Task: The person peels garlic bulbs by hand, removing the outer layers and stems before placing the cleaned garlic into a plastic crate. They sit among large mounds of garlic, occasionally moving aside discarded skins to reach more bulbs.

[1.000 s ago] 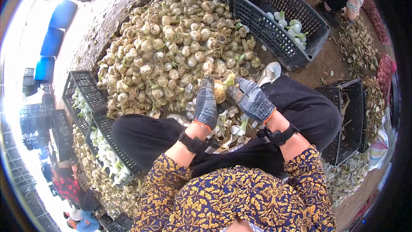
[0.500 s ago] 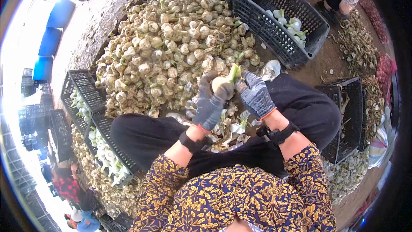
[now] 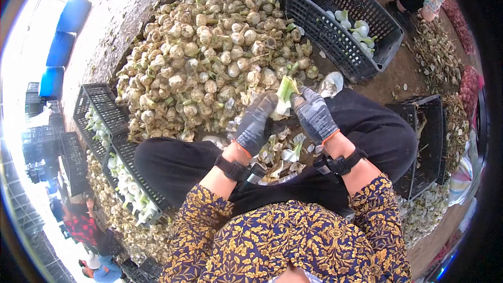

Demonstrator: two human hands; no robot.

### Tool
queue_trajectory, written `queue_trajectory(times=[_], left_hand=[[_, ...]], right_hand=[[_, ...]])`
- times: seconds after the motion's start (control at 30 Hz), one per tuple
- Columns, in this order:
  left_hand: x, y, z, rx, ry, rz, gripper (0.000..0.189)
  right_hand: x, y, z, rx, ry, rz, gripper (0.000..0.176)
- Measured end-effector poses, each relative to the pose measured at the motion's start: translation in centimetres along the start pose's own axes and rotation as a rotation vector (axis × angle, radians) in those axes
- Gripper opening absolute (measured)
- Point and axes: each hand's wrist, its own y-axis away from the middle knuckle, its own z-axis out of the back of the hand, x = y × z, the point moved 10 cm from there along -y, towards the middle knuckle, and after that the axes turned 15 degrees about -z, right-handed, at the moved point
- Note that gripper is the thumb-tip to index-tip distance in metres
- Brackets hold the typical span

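Between my two gloved hands is a garlic bulb (image 3: 284, 99) with a pale green stem pointing up and its white skin partly bared. My left hand (image 3: 257, 120), in a grey glove, is closed against the bulb's left side. On the right, my right hand (image 3: 313, 111) pinches the bulb and its loose skin near the stem. Just beyond the hands rises a large heap of unpeeled garlic (image 3: 209, 57). Below them, between my legs, lie loose peelings (image 3: 285, 152).
A black crate (image 3: 346, 26) at the upper right holds several white bulbs. Crates with peeled garlic (image 3: 128, 186) stand at my left, and another black crate (image 3: 423, 147) is at my right. Other people (image 3: 86, 230) are at the lower left and upper right.
The bulb has turned in my hands, so more white skin and a wider part of the stem show. My left hand has shifted slightly right and its fingers have moved up the bulb.
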Motion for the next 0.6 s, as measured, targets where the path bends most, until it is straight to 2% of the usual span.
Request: queue_trajectory(times=[0.03, 0.1, 0.17, 0.23, 0.27, 0.3, 0.37, 0.4, 0.43, 0.5, 0.53, 0.57, 0.6], left_hand=[[-0.3, 0.3, -0.4, -0.001, 0.000, 0.001, 0.039], [-1.3, 0.5, -0.2, 0.018, -0.273, -0.045, 0.043], [-1.1, 0.4, 0.2, 0.017, -0.157, -0.009, 0.044], [-0.2, -0.1, -0.2, 0.093, 0.105, 0.034, 0.041], [0.0, 0.0, 0.4, 0.090, 0.106, 0.031, 0.041], [0.1, 0.2, 0.4, 0.066, 0.201, 0.052, 0.039], [0.6, 0.6, 0.2, 0.025, 0.391, 0.098, 0.037], [-1.0, 0.8, -0.6, -0.008, 0.241, -0.001, 0.036], [-1.1, 0.8, -0.8, -0.009, 0.243, -0.003, 0.036], [-1.3, 0.7, 0.1, -0.049, 0.002, -0.009, 0.035], [-0.8, 0.7, 1.4, -0.115, -0.133, -0.006, 0.035], [-0.1, 0.8, 2.9, -0.181, -0.269, -0.002, 0.035], [-0.8, 0.5, 3.2, -0.229, -0.184, -0.102, 0.031]], right_hand=[[0.6, 0.4, 0.5, -0.063, -0.001, 0.065, 0.017], [0.7, 0.4, 0.8, -0.068, -0.034, 0.005, 0.017], [-0.2, 0.2, 1.0, -0.079, -0.070, -0.057, 0.017], [2.7, 1.4, 0.4, -0.127, 0.293, 0.369, 0.019], [1.8, 0.8, 0.5, -0.080, 0.219, 0.276, 0.021], [1.9, 0.6, 0.4, -0.077, 0.218, 0.279, 0.021], [-0.8, -1.0, -0.4, 0.101, -0.102, -0.004, 0.020], [0.0, -0.7, 0.2, -0.002, -0.104, 0.069, 0.018], [0.1, -0.4, 0.2, 0.000, -0.102, 0.070, 0.018], [0.7, -0.2, 0.7, -0.080, -0.041, 0.013, 0.020], [0.8, 0.5, 1.2, -0.182, -0.200, -0.003, 0.023], [2.3, 1.1, 1.3, -0.223, -0.104, 0.182, 0.028], [1.9, 0.7, 0.5, -0.112, -0.150, 0.070, 0.025]])
